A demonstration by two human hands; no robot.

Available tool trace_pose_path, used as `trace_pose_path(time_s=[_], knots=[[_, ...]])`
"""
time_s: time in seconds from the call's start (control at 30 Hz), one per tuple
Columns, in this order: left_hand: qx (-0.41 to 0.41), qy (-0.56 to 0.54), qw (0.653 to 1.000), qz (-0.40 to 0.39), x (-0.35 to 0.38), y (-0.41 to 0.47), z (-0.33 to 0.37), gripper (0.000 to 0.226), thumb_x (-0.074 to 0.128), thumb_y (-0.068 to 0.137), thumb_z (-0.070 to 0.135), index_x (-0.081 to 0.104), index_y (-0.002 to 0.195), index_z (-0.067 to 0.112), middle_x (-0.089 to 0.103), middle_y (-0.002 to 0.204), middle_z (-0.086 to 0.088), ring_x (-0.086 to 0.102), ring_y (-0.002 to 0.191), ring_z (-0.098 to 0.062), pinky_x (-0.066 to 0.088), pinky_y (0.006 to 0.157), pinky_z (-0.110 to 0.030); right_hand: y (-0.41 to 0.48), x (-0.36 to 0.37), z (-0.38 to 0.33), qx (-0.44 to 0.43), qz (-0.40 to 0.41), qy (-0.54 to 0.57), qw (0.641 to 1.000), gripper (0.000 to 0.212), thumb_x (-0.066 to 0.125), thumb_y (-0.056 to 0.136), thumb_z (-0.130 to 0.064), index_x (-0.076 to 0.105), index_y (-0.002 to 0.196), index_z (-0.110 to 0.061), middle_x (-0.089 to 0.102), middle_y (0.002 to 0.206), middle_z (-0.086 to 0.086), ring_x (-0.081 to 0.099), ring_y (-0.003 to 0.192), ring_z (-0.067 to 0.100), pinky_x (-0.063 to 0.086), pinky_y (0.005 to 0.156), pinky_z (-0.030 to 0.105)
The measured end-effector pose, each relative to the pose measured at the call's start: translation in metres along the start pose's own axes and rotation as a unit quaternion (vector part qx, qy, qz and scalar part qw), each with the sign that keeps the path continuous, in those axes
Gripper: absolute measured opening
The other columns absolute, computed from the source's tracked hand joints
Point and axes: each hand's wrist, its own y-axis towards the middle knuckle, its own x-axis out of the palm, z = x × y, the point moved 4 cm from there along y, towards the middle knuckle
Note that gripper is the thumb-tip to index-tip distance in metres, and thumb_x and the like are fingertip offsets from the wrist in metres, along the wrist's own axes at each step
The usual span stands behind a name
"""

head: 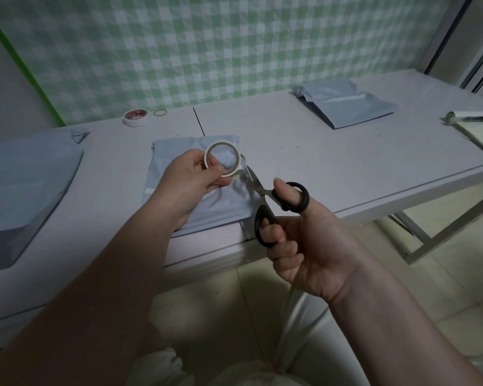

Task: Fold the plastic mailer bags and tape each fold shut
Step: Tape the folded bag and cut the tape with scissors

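Folded mailer bag [218, 211] lies flat on the white table [318, 162] at its near edge, its long axis running from you toward the checked wall, with the far corners crumpled. Above its middle you hold a tape roll [222, 158] on edge, its open centre facing you; a short, clear strip hangs from the roll's lower right side. The scissors [273, 203] point up and to the left, with the blade tips just beside that strip and below the roll. Your left hand [190, 179] is over the bag, and its thumb and fingertips pinch the roll's lower left rim. Your right hand [313, 246] is just off the table's near edge, to the right of the bag; its thumb is through the upper black loop and its fingers curl through the lower one, with the two loops spread apart. A stack of mailer bags [25, 176] lies at the left, and further mailers [346, 104] lie at the far right. A second tape roll [135, 117] and a rubber band [160, 112] lie side by side near the wall.
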Motion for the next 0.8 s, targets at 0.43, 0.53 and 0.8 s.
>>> trace_pose_path(time_s=[0.43,0.53,0.8], knots=[[0.001,0.005,1.000,0.001,0.000,0.000,-0.001,0.015,0.056,0.091,0.000,0.053,0.082,0.011,0.066,0.080,-0.005,0.070,0.072,-0.013,0.054,0.073,-0.020,0.009,0.004,-0.005,-0.028,0.002,-0.019,0.999,0.036,0.064,0.062,-0.049,0.049,0.069,-0.017,0.045,0.046,-0.003,0.034,0.027,0.002,0.028,0.026,0.011],[0.000,0.009,1.000,0.001,0.000,0.000,-0.001,0.015,0.056,0.091,-0.001,0.053,0.082,0.011,0.065,0.079,-0.006,0.070,0.071,-0.014,0.056,0.077,-0.023,0.011,0.003,-0.005,-0.029,-0.001,-0.020,0.999,0.037,0.064,0.062,-0.050,0.049,0.070,-0.018,0.046,0.046,-0.003,0.034,0.027,0.001,0.027,0.026,0.010],[0.000,0.011,1.000,0.002,0.000,-0.001,0.000,0.016,0.055,0.091,-0.001,0.052,0.081,0.011,0.064,0.077,-0.005,0.069,0.070,-0.014,0.056,0.079,-0.024,0.016,0.001,-0.003,-0.034,-0.009,-0.011,0.999,0.036,0.064,0.065,-0.049,0.045,0.072,-0.019,0.045,0.046,-0.004,0.033,0.027,0.001,0.025,0.025,0.011]])
